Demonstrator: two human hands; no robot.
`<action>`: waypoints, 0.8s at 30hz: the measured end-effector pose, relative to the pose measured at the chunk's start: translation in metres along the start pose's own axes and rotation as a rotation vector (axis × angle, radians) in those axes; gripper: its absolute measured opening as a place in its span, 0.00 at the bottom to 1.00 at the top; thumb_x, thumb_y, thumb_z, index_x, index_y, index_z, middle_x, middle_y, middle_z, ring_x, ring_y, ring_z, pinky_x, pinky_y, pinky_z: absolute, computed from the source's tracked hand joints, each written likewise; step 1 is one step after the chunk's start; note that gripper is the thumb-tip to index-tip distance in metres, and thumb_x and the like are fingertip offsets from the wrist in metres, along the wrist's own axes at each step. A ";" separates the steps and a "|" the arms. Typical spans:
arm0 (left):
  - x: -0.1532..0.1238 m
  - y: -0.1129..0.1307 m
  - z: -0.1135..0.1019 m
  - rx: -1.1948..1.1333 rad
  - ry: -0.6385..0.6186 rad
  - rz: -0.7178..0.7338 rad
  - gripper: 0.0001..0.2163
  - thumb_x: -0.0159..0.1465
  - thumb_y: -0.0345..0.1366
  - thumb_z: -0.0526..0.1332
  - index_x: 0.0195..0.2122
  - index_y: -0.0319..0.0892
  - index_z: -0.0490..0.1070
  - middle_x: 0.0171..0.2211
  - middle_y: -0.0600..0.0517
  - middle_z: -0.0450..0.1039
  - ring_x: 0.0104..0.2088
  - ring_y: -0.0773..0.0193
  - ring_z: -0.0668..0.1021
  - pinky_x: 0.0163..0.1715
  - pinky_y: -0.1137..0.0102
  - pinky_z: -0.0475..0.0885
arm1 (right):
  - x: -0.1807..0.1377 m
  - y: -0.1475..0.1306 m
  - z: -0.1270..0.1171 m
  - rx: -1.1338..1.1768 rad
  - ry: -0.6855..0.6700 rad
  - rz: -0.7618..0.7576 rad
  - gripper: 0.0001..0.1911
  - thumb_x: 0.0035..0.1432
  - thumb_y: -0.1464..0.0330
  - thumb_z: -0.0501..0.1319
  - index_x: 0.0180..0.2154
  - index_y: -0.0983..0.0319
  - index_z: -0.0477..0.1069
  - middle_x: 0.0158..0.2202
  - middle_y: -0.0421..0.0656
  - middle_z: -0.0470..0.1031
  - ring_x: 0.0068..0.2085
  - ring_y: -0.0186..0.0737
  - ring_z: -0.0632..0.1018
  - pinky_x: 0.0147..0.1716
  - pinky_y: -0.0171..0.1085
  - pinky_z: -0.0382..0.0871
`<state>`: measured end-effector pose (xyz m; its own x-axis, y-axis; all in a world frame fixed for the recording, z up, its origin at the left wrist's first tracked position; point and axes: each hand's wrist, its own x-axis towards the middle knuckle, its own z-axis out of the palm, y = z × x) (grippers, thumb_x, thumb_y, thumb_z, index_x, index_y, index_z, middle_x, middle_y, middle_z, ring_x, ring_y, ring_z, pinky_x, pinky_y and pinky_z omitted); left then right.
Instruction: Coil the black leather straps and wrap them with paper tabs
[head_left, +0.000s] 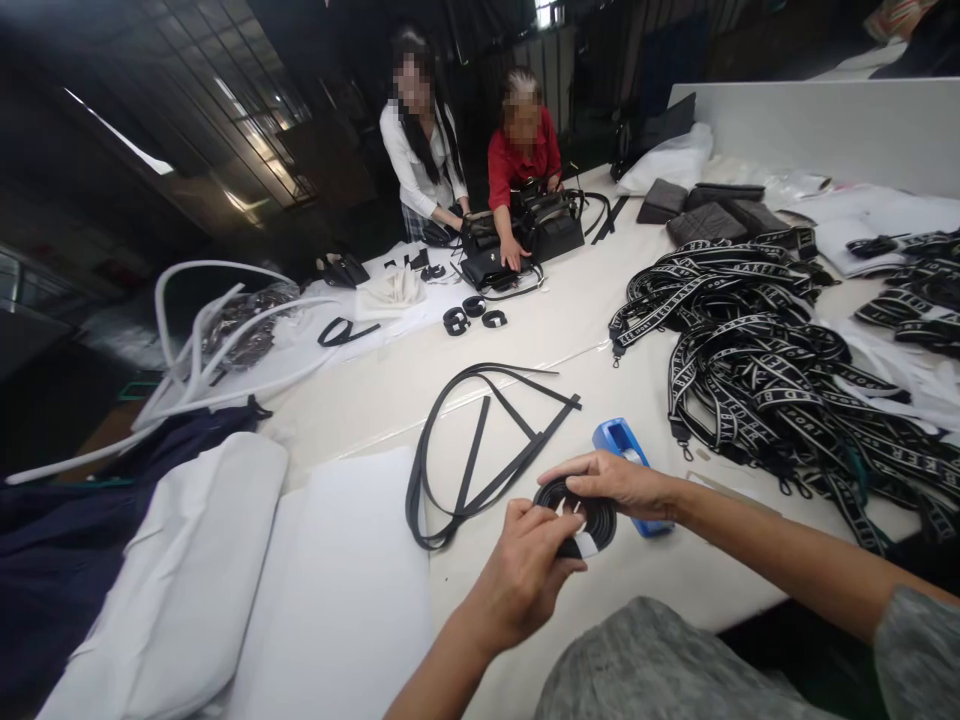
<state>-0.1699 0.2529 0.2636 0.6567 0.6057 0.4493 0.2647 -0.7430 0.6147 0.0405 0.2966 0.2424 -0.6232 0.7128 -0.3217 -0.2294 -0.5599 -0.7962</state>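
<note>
Both hands are on a coiled black strap [602, 515] with a white piece, maybe tape or a label, across its lower part. My left hand [521, 560] pinches the coil's lower left side, its fingers reaching toward the open centre. From the top right, my right hand [611, 478] closes over the upper rim. A blue tape dispenser [619, 437] stands just behind the right hand, partly covered by it. Beyond the coil, long loose black straps [420, 470] lie in loops on the white table [360, 400].
Black lettered straps with metal clips [780, 380] are heaped at the right. White sheets [337, 580] and a padded white roll [202, 560] lie at the left. Several small black coils [493, 319] sit farther back. Across the table, two people handle black bags [559, 225].
</note>
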 end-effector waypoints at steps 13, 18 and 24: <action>-0.003 -0.062 0.031 -0.016 0.130 0.159 0.16 0.68 0.46 0.57 0.51 0.42 0.65 0.31 0.46 0.76 0.28 0.57 0.73 0.30 0.62 0.62 | 0.007 -0.019 -0.010 -0.734 -0.017 -0.189 0.30 0.57 0.58 0.66 0.60 0.58 0.69 0.52 0.48 0.78 0.53 0.55 0.76 0.55 0.47 0.68; 0.003 -0.060 0.028 -0.024 0.220 0.129 0.15 0.67 0.48 0.57 0.47 0.42 0.66 0.28 0.48 0.75 0.26 0.59 0.72 0.29 0.63 0.62 | 0.009 -0.013 -0.015 -0.765 0.104 -0.435 0.21 0.58 0.62 0.67 0.53 0.57 0.74 0.54 0.48 0.75 0.54 0.50 0.75 0.56 0.46 0.69; 0.019 -0.023 -0.001 0.015 0.046 0.061 0.10 0.66 0.29 0.60 0.49 0.41 0.66 0.35 0.47 0.78 0.36 0.58 0.76 0.39 0.60 0.65 | 0.001 -0.013 -0.011 -1.031 0.149 -0.771 0.09 0.64 0.69 0.61 0.39 0.59 0.81 0.51 0.49 0.76 0.50 0.43 0.78 0.51 0.42 0.74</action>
<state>-0.1642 0.2821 0.2583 0.6385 0.5715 0.5155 0.2360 -0.7829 0.5756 0.0514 0.3095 0.2467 -0.4853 0.7808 0.3935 0.2300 0.5482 -0.8041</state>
